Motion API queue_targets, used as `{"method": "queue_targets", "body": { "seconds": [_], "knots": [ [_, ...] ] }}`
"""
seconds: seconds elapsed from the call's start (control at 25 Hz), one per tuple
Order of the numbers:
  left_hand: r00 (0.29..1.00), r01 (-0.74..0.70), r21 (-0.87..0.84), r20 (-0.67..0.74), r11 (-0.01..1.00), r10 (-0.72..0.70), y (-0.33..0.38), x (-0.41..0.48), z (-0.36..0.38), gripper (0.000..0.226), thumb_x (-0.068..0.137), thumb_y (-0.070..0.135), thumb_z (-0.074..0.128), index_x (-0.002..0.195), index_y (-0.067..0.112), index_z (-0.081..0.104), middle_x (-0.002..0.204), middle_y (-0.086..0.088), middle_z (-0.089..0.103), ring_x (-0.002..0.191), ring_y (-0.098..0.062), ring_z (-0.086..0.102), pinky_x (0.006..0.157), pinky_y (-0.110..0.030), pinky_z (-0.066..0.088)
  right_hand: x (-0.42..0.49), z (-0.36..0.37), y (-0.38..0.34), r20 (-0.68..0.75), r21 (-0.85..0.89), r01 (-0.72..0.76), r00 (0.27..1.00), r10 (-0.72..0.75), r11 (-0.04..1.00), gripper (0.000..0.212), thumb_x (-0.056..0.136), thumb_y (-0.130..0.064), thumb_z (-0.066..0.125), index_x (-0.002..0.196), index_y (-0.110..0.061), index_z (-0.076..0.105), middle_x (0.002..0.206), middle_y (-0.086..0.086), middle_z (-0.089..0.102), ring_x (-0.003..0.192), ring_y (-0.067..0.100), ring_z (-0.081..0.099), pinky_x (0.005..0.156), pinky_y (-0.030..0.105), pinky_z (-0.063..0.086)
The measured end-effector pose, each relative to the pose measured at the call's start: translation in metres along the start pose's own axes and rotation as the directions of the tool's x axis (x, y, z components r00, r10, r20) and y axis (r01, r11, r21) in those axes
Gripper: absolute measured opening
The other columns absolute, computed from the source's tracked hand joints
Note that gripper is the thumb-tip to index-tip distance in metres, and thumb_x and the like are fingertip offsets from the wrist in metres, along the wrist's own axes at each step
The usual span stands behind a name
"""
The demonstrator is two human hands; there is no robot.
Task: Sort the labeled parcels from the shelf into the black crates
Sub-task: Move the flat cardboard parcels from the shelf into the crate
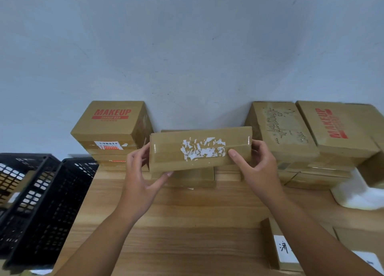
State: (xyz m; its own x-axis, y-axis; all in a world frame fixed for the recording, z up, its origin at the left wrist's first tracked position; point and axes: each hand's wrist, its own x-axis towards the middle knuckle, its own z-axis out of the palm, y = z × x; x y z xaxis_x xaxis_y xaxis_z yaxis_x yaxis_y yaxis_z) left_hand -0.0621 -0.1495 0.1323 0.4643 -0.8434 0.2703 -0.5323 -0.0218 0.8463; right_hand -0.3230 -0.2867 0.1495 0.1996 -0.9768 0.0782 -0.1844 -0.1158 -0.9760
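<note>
From the head camera, both hands grip one long, flat brown cardboard parcel (200, 149), raised just above the light wooden shelf (187, 213) in front of the pale wall. The left hand (138, 172) closes round its left end, thumb underneath; the right hand (256, 165) closes round its right end, thumb lying across the front face. The parcel's long axis runs left to right between them. Its label is torn off, leaving only white scraps, so nothing can be read there.

The two black lattice plastic crates (41, 203) stand off the shelf's left end, nearer the left hand, so the carry probably goes leftward.

A stacked brown carton (110, 120) at left reads "MAKEUP" in red; a tilted brown carton (336, 128) at right reads the same. A small box (280, 248) lower right carries a handwritten white label.
</note>
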Motion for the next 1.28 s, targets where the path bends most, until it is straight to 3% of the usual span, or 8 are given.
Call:
{"method": "queue_targets", "body": {
  "seconds": [0.16, 0.28, 0.52, 0.68, 0.8, 0.92, 1.08, 1.28],
  "knots": [
    [1.000, -0.020, -0.162, 0.011, 0.987, 0.022, 0.016, -0.005, -0.005, 0.079, 0.076, 0.033, 0.084, 0.142, 0.036, 0.041, 0.139, 0.010, 0.048, 0.131, -0.010, 0.050, 0.111, -0.030, 0.043, -0.010, -0.012, -0.009, -0.019, 0.028, -0.015, 1.000, 0.016, 0.999, 0.030, 0.092, -0.047, 0.070, 0.116, -0.030, 0.064, 0.111, -0.012, 0.073, 0.105, 0.005, 0.068, 0.089, 0.031, 0.056],
    [0.997, 0.014, -0.251, 0.081, 0.968, 0.006, 0.022, -0.013, -0.005, 0.082, 0.078, 0.024, 0.084, 0.142, 0.041, 0.037, 0.141, 0.009, 0.055, 0.132, -0.015, 0.053, 0.109, -0.043, 0.047, -0.016, -0.019, -0.013, -0.035, 0.056, -0.043, 0.998, 0.045, 0.998, 0.029, 0.098, -0.047, 0.060, 0.118, -0.026, 0.066, 0.109, -0.011, 0.073, 0.104, 0.007, 0.067, 0.082, 0.025, 0.053],
    [0.991, 0.068, -0.291, 0.130, 0.954, -0.031, 0.023, -0.023, -0.003, 0.090, 0.078, 0.022, 0.084, 0.150, 0.042, 0.034, 0.143, 0.013, 0.054, 0.137, -0.012, 0.049, 0.110, -0.039, 0.047, -0.019, -0.022, -0.016, -0.032, 0.046, -0.089, 0.995, 0.090, 0.995, 0.057, 0.082, -0.075, 0.052, 0.118, -0.033, 0.068, 0.124, -0.008, 0.068, 0.116, 0.009, 0.063, 0.101, 0.040, 0.053],
    [0.990, 0.138, -0.334, 0.079, 0.933, -0.118, 0.016, -0.017, -0.004, 0.083, 0.074, 0.028, 0.085, 0.142, 0.048, 0.042, 0.136, 0.016, 0.058, 0.128, -0.011, 0.056, 0.101, -0.036, 0.052, -0.020, -0.017, -0.024, 0.013, 0.027, -0.060, 0.998, 0.060, 0.998, 0.043, 0.096, -0.048, 0.064, 0.136, -0.034, 0.059, 0.133, -0.012, 0.059, 0.118, 0.001, 0.060, 0.103, 0.035, 0.053],
    [0.972, 0.233, -0.404, 0.060, 0.885, -0.229, 0.007, -0.006, -0.007, 0.079, 0.074, 0.036, 0.087, 0.142, 0.043, 0.046, 0.131, 0.016, 0.062, 0.120, -0.008, 0.061, 0.092, -0.033, 0.057, -0.025, -0.013, -0.018, 0.106, -0.032, -0.047, 0.993, 0.050, 0.998, 0.064, 0.094, -0.031, 0.071, 0.150, -0.042, 0.042, 0.137, -0.024, 0.054, 0.118, -0.013, 0.055, 0.100, 0.023, 0.049],
    [0.945, 0.316, -0.470, 0.073, 0.824, -0.320, -0.003, 0.002, -0.012, 0.078, 0.070, 0.049, 0.089, 0.138, 0.043, 0.051, 0.124, 0.013, 0.068, 0.114, -0.010, 0.066, 0.089, -0.035, 0.058, -0.034, -0.008, -0.004, 0.179, -0.098, -0.052, 0.981, 0.069, 0.994, 0.065, 0.091, -0.029, 0.074, 0.146, -0.047, 0.043, 0.138, -0.025, 0.054, 0.121, -0.012, 0.054, 0.101, 0.026, 0.049],
    [0.905, 0.399, -0.516, 0.087, 0.758, -0.417, -0.009, 0.001, -0.014, 0.069, 0.072, 0.043, 0.084, 0.134, 0.037, 0.055, 0.115, 0.010, 0.073, 0.102, -0.013, 0.072, 0.083, -0.037, 0.061, -0.041, 0.001, 0.009, 0.175, -0.135, -0.053, 0.982, 0.076, 0.989, 0.063, 0.093, -0.026, 0.072, 0.145, -0.049, 0.045, 0.141, -0.021, 0.053, 0.119, -0.014, 0.053, 0.089, 0.017, 0.050],
    [0.918, 0.377, -0.459, 0.069, 0.804, -0.391, 0.001, -0.034, -0.013, 0.055, 0.078, 0.045, 0.084, 0.125, 0.035, 0.058, 0.125, 0.015, 0.066, 0.107, -0.008, 0.069, 0.080, -0.027, 0.057, -0.033, -0.002, 0.008, 0.117, -0.048, -0.161, 0.979, 0.165, 0.986, 0.045, 0.096, -0.032, 0.068, 0.123, -0.065, 0.052, 0.126, -0.018, 0.064, 0.114, 0.006, 0.062, 0.082, 0.030, 0.053]
  ]
}}
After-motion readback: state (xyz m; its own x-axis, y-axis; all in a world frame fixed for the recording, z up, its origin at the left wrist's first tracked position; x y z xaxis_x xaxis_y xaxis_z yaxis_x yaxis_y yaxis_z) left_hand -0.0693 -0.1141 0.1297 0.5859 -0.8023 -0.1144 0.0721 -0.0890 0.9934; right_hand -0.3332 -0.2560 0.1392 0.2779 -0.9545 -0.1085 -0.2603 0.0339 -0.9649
